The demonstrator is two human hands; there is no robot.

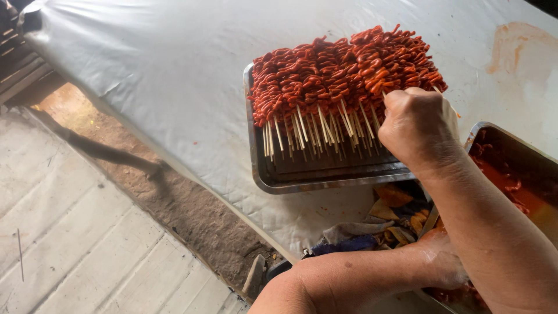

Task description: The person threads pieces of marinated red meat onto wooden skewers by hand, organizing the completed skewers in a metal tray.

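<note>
The right hand is closing its grip around a skewer at the stack's right edge, over the tray. The left hand is sitting in the sauce pan, grip hidden. A careless push could be toppling the tall stack onto the desk.

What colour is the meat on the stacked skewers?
Red-orange meat on pale wooden sticks, seen in the head view.

Glossy red meat on pale wooden skewers fills a shiny metal tray. The surface wears smooth, faintly sheened white plastic sheeting, stained orange; below, the floor is rough, matt concrete.
</note>
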